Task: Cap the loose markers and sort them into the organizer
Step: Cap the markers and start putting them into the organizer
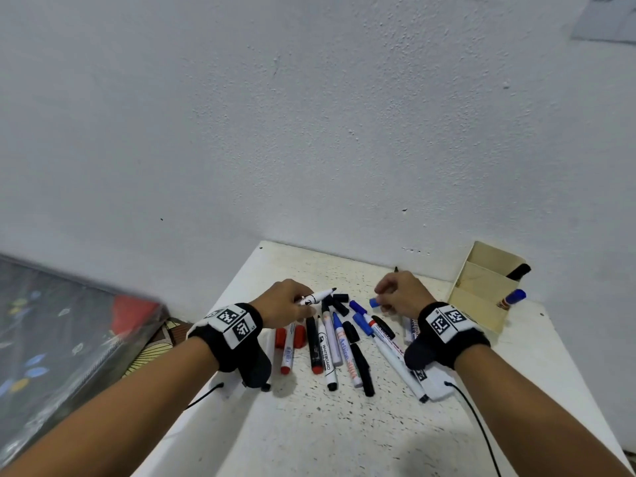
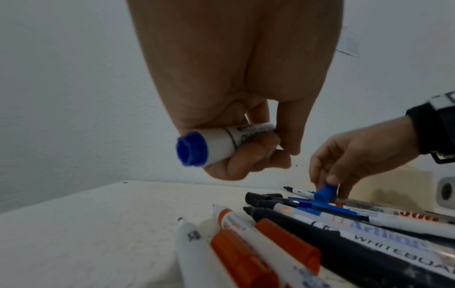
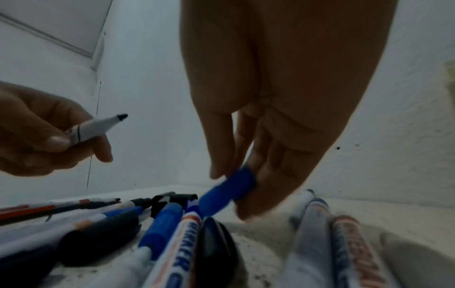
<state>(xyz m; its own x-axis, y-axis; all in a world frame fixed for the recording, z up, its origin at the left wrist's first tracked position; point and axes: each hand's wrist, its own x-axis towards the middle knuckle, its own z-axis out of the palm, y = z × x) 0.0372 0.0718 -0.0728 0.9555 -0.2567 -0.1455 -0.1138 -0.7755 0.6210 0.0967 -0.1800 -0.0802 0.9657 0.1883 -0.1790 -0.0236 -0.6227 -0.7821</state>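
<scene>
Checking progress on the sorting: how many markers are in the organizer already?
2. A black one sticks out of the organizer's far compartment; a blue-capped one sticks out of a nearer compartment. Shorter ones could be hidden behind the walls.

Your head view was evenly lit and fairly bright: soft, cool light, no glare, faint shadows under the markers [image 1: 330, 342] on the table [image 1: 344, 425]. Wide-angle bend curved the table edges, and the patterned fabric [image 1: 51, 339] at left was smeared. Both wrist views were dimmer and bluish. In your right wrist view the blue cap [image 3: 229, 193] was motion-blurred, the nearest markers out of focus. Left wrist view sharper, though the foreground markers went soft.
</scene>
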